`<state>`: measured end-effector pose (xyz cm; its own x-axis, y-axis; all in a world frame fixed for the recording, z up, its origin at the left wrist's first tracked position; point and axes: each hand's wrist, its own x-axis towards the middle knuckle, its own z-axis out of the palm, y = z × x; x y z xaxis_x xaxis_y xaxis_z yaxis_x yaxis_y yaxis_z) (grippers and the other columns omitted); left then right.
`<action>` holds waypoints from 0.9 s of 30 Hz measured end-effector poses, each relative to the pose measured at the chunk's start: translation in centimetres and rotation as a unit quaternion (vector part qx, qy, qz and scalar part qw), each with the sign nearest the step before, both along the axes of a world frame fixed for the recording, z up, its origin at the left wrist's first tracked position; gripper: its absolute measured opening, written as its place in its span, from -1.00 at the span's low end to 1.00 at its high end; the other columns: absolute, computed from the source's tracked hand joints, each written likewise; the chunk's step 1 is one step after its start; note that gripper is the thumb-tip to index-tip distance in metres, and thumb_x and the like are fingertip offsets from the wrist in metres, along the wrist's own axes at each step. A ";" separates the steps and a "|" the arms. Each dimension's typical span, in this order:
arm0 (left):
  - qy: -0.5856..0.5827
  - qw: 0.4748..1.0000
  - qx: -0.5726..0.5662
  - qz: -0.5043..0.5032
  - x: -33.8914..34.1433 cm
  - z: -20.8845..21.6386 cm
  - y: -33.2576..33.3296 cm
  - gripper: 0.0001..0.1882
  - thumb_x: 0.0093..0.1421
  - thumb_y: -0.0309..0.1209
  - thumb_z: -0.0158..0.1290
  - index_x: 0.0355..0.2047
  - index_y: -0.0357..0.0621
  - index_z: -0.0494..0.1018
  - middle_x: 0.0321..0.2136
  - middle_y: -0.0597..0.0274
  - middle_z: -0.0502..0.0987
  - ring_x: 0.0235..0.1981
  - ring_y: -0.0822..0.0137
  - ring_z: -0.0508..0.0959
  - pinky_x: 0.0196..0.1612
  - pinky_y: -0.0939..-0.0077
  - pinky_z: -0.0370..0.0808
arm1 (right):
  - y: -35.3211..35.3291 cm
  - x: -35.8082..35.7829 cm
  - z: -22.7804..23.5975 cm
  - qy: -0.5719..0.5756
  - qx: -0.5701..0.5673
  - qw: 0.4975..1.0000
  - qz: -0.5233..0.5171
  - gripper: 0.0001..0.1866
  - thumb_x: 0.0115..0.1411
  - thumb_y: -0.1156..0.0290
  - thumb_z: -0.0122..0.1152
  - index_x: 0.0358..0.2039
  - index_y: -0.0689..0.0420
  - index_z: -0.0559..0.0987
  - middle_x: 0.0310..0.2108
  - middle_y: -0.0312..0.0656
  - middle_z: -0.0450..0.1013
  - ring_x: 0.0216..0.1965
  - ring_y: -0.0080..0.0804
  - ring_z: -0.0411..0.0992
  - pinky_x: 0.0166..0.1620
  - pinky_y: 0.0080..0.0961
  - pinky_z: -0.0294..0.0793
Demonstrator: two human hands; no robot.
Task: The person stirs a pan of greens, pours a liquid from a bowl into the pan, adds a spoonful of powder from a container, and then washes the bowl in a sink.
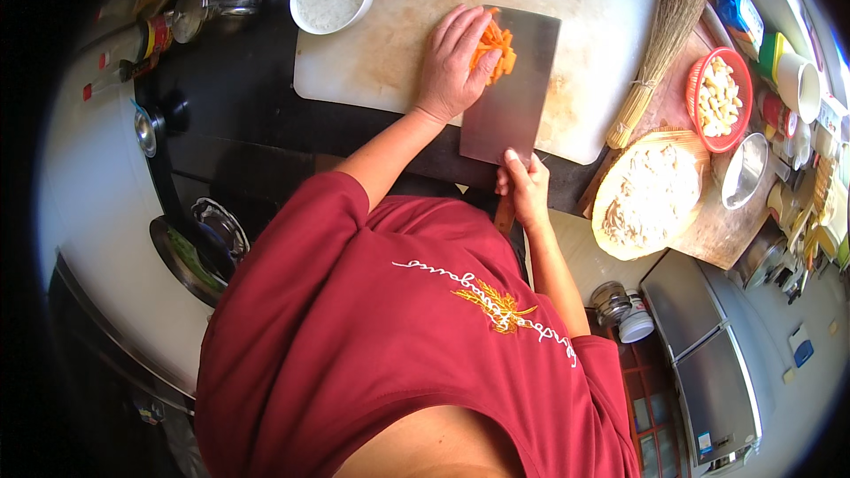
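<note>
The cleaver (522,71) looks heavy and stiff, best held by its handle (505,215); the carrot pieces (505,51) look light, firm and perhaps damp-slick, best gathered in a cupped palm. The right hand (527,188) closes round the handle, blade toward twelve o'clock. The left hand (456,62) curves beside the pieces, thumb apart; whether it pinches them, I cannot tell. They lie at its two o'clock, against the blade's left side, over the cutting board (381,57).
</note>
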<state>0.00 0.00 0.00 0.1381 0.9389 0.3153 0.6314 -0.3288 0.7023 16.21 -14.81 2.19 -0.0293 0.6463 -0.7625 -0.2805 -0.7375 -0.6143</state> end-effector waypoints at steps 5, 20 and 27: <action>-0.099 0.992 0.007 0.074 0.6 0.0 -0.1 -0.61 0.16 -0.31 -0.03 -0.06 -0.29 0.35 -0.01 0.02 0.34 0.06 0.02 0.28 0.12 0.25 0.20 | 1.7 -2.8 -0.1 0.016 0.025 0.998 0.052 -0.79 0.19 0.28 0.08 -0.47 0.15 0.41 -0.69 -0.34 0.32 -0.71 -0.64 0.24 -0.60 -0.69 0.26; -0.340 0.929 -0.043 0.138 1.1 2.3 -2.1 -0.68 0.26 -0.39 -0.17 -0.06 -0.34 0.34 -0.01 -0.01 0.36 0.04 0.16 0.34 0.12 0.39 0.22 | 2.5 2.9 1.6 0.040 -0.027 0.992 0.114 -0.76 0.18 0.25 0.08 -0.51 0.13 0.38 -0.73 -0.33 0.27 -0.75 -0.60 0.21 -0.62 -0.63 0.28; -0.177 0.970 -0.019 0.163 -1.1 2.0 -0.3 -0.66 0.24 -0.32 -0.13 -0.09 -0.29 0.40 0.03 0.01 0.34 0.10 0.06 0.27 0.14 0.30 0.19 | 4.4 5.3 2.6 0.058 -0.021 0.984 0.164 -0.73 0.19 0.23 0.08 -0.53 0.13 0.37 -0.74 -0.33 0.25 -0.74 -0.60 0.19 -0.62 -0.63 0.26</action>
<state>-1.14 -0.35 2.00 -0.2795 0.9261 0.2534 0.4150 -0.1215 0.9017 21.50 -10.44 4.79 -0.3198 0.5546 -0.7682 -0.0883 -0.8247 -0.5587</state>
